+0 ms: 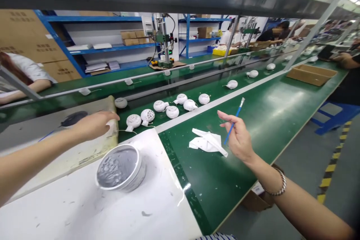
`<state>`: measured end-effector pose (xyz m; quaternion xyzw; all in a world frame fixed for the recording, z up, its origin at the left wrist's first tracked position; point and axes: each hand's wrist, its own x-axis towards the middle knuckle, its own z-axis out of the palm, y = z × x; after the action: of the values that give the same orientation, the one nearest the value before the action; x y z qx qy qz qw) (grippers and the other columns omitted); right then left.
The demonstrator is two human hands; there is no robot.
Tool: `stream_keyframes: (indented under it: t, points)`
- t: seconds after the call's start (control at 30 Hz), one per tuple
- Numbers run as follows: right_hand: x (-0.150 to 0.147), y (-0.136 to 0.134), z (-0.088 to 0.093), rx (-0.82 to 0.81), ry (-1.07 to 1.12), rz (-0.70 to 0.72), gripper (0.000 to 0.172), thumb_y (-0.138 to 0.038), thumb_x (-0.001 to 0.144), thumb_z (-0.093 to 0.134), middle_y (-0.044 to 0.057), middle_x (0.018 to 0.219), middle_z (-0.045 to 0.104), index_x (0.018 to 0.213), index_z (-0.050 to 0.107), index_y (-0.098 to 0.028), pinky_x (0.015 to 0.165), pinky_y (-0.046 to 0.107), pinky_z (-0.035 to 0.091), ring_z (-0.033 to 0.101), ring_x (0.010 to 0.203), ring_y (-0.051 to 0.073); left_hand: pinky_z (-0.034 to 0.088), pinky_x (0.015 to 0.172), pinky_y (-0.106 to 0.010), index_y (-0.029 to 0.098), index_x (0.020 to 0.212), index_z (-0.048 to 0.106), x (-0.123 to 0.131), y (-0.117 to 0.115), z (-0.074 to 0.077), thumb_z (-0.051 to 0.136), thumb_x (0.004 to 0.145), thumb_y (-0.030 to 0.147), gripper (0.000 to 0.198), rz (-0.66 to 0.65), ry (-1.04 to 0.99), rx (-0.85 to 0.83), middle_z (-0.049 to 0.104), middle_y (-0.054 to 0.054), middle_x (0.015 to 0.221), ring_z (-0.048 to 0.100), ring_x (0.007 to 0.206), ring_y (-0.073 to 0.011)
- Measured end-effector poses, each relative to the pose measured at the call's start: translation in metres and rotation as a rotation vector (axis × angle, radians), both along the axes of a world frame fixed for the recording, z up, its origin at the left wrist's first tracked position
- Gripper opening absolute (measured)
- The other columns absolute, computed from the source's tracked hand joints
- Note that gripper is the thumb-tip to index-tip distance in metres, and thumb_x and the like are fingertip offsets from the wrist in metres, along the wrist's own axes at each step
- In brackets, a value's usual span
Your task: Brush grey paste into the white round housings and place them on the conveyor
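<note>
My left hand [97,125] reaches over the near end of a pale, stained slab. Its fingers stretch to the right with a gap at the thumb, and I see nothing held. Close by, on the green belt, lie several round white balls with openwork patterns, one of them this ball [133,120], some with short strings. In my right hand [239,138] is a slim paintbrush [239,110] with a blue handle, its pale tip up. A white tub [138,172] of grey paint [118,167] stands below my left hand. Crumpled white tissue [207,141] lies left of my right hand.
A dark oval patch [74,118] and a thin blue stick [46,135] lie on the slab. A metal rail [222,99] runs along the belt. Farther right are a cardboard tray [311,75] and a blue stool [337,114]. Other people sit along the line.
</note>
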<state>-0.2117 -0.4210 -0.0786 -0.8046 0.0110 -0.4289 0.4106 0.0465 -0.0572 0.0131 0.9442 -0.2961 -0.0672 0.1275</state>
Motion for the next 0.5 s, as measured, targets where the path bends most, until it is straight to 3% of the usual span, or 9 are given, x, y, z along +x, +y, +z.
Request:
stream_keyframes:
  t: [0.13, 0.27, 0.37, 0.5]
  points:
    - [0.004, 0.030, 0.020, 0.045, -0.082, 0.043, 0.029, -0.022, 0.100, 0.037, 0.008, 0.123, 0.062, 0.125, 0.052, -0.024, 0.079, 0.030, 0.055, 0.064, 0.105, 0.015, 0.027, 0.108, -0.050, 0.018, 0.112, 0.066, 0.023, -0.003, -0.032, 0.056, 0.075, 0.006, 0.040, -0.190, 0.074, -0.008, 0.051, -0.008, 0.138, 0.037, 0.132, -0.0309]
    - [0.005, 0.061, 0.039, 0.064, -0.098, 0.112, 0.032, -0.021, 0.100, 0.036, 0.004, 0.105, 0.067, 0.126, 0.054, -0.029, 0.073, 0.030, 0.055, 0.067, 0.082, 0.012, 0.027, 0.108, -0.053, 0.016, 0.105, 0.067, 0.042, -0.029, -0.051, 0.065, 0.077, 0.015, 0.028, -0.311, 0.213, -0.091, 0.053, -0.011, 0.134, 0.041, 0.128, -0.0276]
    - [0.004, 0.077, 0.049, -0.014, -0.109, 0.089, 0.037, -0.021, 0.099, 0.038, 0.001, 0.087, 0.060, 0.130, 0.053, -0.033, 0.062, 0.029, 0.050, 0.057, 0.066, 0.010, 0.030, 0.106, -0.054, 0.014, 0.099, 0.067, 0.049, -0.033, -0.054, 0.068, 0.077, 0.021, 0.022, -0.272, 0.306, -0.246, 0.057, -0.012, 0.125, 0.045, 0.124, -0.0283]
    - [0.005, 0.094, 0.063, -0.199, -0.134, -0.036, 0.038, -0.022, 0.096, 0.046, 0.005, 0.094, 0.051, 0.130, 0.055, -0.037, 0.074, 0.035, 0.050, 0.055, 0.084, 0.015, 0.034, 0.105, -0.053, 0.014, 0.113, 0.061, 0.045, -0.006, -0.044, 0.074, 0.069, 0.026, 0.047, -0.079, 0.431, -0.630, 0.050, -0.015, 0.131, 0.045, 0.125, -0.0320]
